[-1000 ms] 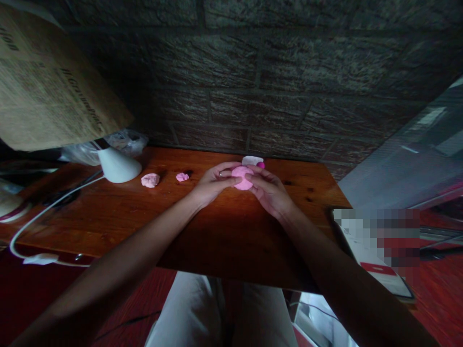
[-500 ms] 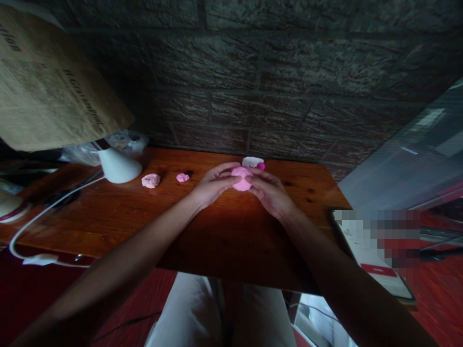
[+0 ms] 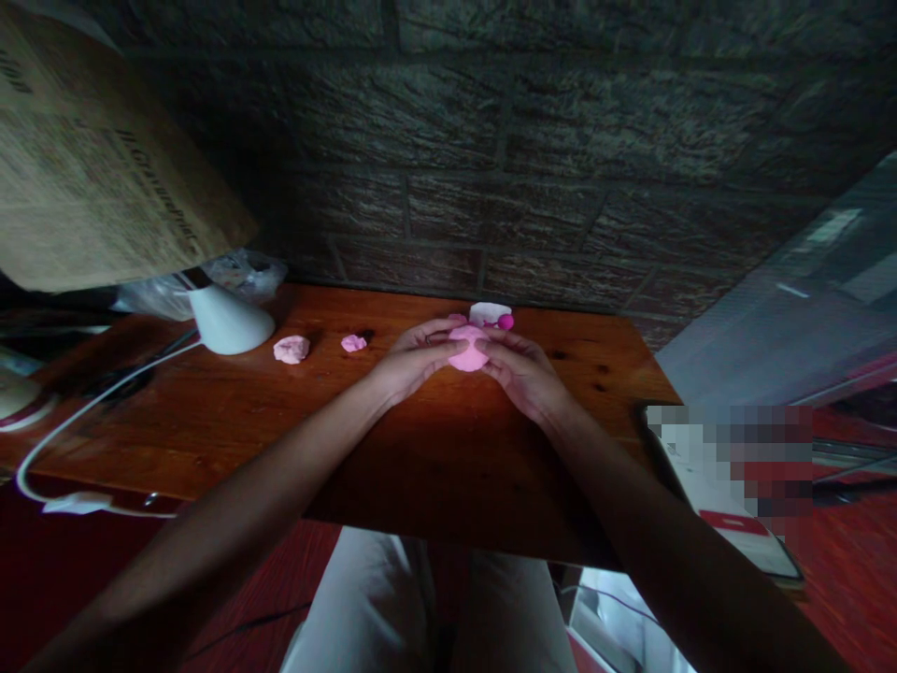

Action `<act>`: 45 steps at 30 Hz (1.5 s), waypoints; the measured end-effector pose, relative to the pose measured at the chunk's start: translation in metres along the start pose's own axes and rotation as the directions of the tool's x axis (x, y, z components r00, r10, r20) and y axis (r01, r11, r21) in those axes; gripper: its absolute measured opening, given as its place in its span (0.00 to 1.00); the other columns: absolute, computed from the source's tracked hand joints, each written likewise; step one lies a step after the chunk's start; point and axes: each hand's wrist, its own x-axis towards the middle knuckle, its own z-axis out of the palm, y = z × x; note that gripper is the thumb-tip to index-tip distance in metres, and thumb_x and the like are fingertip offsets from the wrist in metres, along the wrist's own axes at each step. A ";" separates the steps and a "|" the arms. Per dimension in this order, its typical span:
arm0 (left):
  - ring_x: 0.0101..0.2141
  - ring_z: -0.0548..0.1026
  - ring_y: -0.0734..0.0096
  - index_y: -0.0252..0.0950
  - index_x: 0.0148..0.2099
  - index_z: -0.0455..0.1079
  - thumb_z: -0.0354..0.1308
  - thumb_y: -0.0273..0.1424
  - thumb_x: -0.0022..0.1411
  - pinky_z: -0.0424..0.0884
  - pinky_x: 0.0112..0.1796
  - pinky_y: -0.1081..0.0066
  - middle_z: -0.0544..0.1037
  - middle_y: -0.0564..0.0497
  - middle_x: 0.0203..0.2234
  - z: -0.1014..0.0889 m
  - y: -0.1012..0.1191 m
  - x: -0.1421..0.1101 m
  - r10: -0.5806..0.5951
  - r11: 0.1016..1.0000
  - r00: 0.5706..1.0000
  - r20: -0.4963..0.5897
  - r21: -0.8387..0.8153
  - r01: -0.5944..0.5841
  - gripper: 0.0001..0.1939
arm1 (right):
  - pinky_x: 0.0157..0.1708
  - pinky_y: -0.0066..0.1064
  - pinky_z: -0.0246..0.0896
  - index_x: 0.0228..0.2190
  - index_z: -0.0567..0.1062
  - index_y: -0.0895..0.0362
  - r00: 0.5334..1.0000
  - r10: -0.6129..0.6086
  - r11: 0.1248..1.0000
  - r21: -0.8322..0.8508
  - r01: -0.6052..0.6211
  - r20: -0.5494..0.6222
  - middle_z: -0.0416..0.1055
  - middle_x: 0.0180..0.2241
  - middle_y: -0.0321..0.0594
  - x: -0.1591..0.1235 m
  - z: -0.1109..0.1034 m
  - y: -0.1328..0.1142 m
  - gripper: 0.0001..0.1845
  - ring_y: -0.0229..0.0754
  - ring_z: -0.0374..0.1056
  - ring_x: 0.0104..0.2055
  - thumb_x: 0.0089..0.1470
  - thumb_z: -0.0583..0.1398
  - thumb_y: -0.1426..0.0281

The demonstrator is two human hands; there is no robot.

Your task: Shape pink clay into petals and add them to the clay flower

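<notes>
Between my two hands is a rounded, flattened piece of pink modelling clay [image 3: 467,350]. My left hand [image 3: 420,355] grips its left side, thumb across the front and fingers behind. From the other side my right hand [image 3: 519,363] pinches it the same way, the thumb pressed on its face. Just behind the clay, a white piece [image 3: 491,312] and a small bright magenta ball [image 3: 505,322] show on the table. Left of my hands lie a small pink clay lump [image 3: 354,343] and a larger pale pink lump [image 3: 291,350].
A lamp with a white base [image 3: 231,321] and a printed paper-like shade [image 3: 119,159] stands at the left of the wooden table [image 3: 231,421]. Its white cord [image 3: 77,505] hangs over the front edge. A tablet-like device [image 3: 743,533] lies at right. A dark brick wall [image 3: 434,121] rises behind.
Both hands keep their grip on the pink clay, which has tilted slightly. A bit more pink shows behind it, by the left fingertips. The lumps on the table stay put.
</notes>
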 end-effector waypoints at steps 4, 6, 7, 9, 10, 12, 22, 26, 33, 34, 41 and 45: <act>0.48 0.80 0.65 0.36 0.50 0.79 0.74 0.29 0.52 0.74 0.52 0.63 0.82 0.44 0.49 0.000 0.002 -0.001 -0.024 1.000 1.000 -0.014 0.011 0.024 0.22 | 0.44 0.36 0.67 0.33 0.84 0.48 1.000 -0.017 0.999 -0.043 0.018 0.022 0.81 0.39 0.36 -0.001 0.000 0.000 0.14 0.40 0.74 0.42 0.39 0.75 0.63; 0.48 0.80 0.64 0.36 0.51 0.79 0.74 0.28 0.51 0.74 0.53 0.63 0.82 0.44 0.49 -0.001 0.003 -0.001 -0.025 0.999 1.000 -0.014 0.020 0.025 0.23 | 0.44 0.36 0.67 0.33 0.84 0.47 0.999 -0.020 0.998 -0.051 0.022 0.030 0.81 0.39 0.35 -0.001 0.000 0.001 0.14 0.41 0.74 0.42 0.40 0.75 0.63; 0.48 0.80 0.64 0.36 0.51 0.79 0.74 0.28 0.50 0.74 0.52 0.62 0.82 0.44 0.49 -0.001 0.003 -0.001 -0.025 0.999 1.000 -0.014 0.023 0.025 0.24 | 0.44 0.36 0.67 0.33 0.84 0.47 0.999 -0.019 0.999 -0.051 0.020 0.029 0.81 0.39 0.36 -0.001 0.001 0.002 0.14 0.41 0.74 0.42 0.40 0.75 0.63; 0.47 0.80 0.63 0.36 0.51 0.79 0.75 0.28 0.49 0.75 0.51 0.63 0.82 0.44 0.48 -0.001 0.003 -0.001 -0.015 0.999 1.000 -0.015 0.028 0.016 0.25 | 0.43 0.36 0.67 0.33 0.85 0.47 1.000 -0.014 0.999 -0.045 0.015 0.023 0.81 0.39 0.36 -0.001 0.001 0.002 0.14 0.41 0.74 0.41 0.39 0.75 0.63; 0.47 0.81 0.63 0.36 0.51 0.79 0.75 0.27 0.48 0.75 0.51 0.63 0.82 0.44 0.47 -0.001 0.003 0.000 -0.006 1.000 1.000 -0.017 0.029 0.006 0.25 | 0.43 0.36 0.67 0.33 0.85 0.48 1.000 -0.013 0.999 -0.042 0.014 0.022 0.81 0.39 0.36 -0.001 0.001 0.002 0.15 0.41 0.74 0.41 0.39 0.75 0.62; 0.46 0.81 0.63 0.35 0.49 0.79 0.75 0.27 0.47 0.75 0.51 0.63 0.83 0.44 0.46 0.000 0.003 0.000 0.023 0.999 0.999 -0.026 0.028 -0.022 0.24 | 0.43 0.36 0.67 0.34 0.85 0.48 1.000 -0.011 0.999 -0.039 0.012 0.028 0.81 0.39 0.36 -0.001 0.002 0.002 0.15 0.41 0.74 0.41 0.39 0.75 0.62; 0.46 0.80 0.67 0.36 0.53 0.77 0.74 0.23 0.49 0.70 0.55 0.62 0.82 0.45 0.46 -0.002 0.001 -0.002 0.042 0.996 0.999 0.031 0.077 -0.044 0.27 | 0.42 0.33 0.68 0.36 0.85 0.46 1.000 0.017 1.000 0.003 -0.017 0.015 0.81 0.41 0.36 0.000 0.000 0.003 0.16 0.40 0.73 0.42 0.41 0.75 0.62; 0.45 0.80 0.67 0.36 0.51 0.78 0.74 0.23 0.48 0.70 0.54 0.63 0.83 0.46 0.45 -0.001 0.001 -0.002 0.056 0.996 0.998 0.012 0.069 -0.056 0.26 | 0.39 0.30 0.67 0.35 0.85 0.46 0.999 0.036 0.999 0.016 -0.036 0.006 0.81 0.39 0.34 -0.001 0.002 0.003 0.16 0.38 0.73 0.40 0.39 0.75 0.61; 0.45 0.79 0.66 0.35 0.47 0.79 0.76 0.24 0.45 0.69 0.53 0.64 0.83 0.47 0.44 0.003 0.003 -0.002 0.047 0.999 0.999 -0.005 0.021 -0.047 0.24 | 0.37 0.28 0.64 0.35 0.85 0.47 0.999 0.045 0.999 0.007 -0.045 0.020 0.81 0.40 0.34 -0.001 0.002 0.002 0.17 0.37 0.72 0.40 0.39 0.75 0.62; 0.45 0.79 0.67 0.35 0.47 0.79 0.75 0.24 0.46 0.69 0.53 0.65 0.83 0.47 0.44 0.003 0.003 -0.002 0.048 0.999 0.999 -0.010 0.018 -0.048 0.23 | 0.37 0.28 0.64 0.36 0.85 0.47 0.999 0.045 0.999 0.007 -0.045 0.017 0.81 0.40 0.34 0.000 0.001 0.002 0.17 0.37 0.72 0.41 0.39 0.75 0.62; 0.42 0.80 0.70 0.34 0.51 0.77 0.75 0.22 0.46 0.69 0.52 0.66 0.84 0.48 0.40 0.004 0.004 -0.003 0.027 0.999 0.999 -0.020 0.031 -0.026 0.28 | 0.36 0.27 0.65 0.34 0.84 0.48 0.996 0.086 0.991 0.101 -0.082 -0.028 0.81 0.40 0.34 0.002 -0.001 0.000 0.15 0.38 0.73 0.41 0.40 0.74 0.65; 0.42 0.80 0.69 0.35 0.49 0.78 0.75 0.22 0.44 0.70 0.52 0.65 0.84 0.48 0.40 0.003 0.004 -0.002 0.037 0.999 0.999 -0.012 0.019 -0.036 0.26 | 0.38 0.28 0.66 0.35 0.83 0.49 0.990 0.142 0.982 0.130 -0.140 -0.009 0.81 0.42 0.35 0.002 -0.001 0.000 0.17 0.41 0.73 0.44 0.39 0.75 0.65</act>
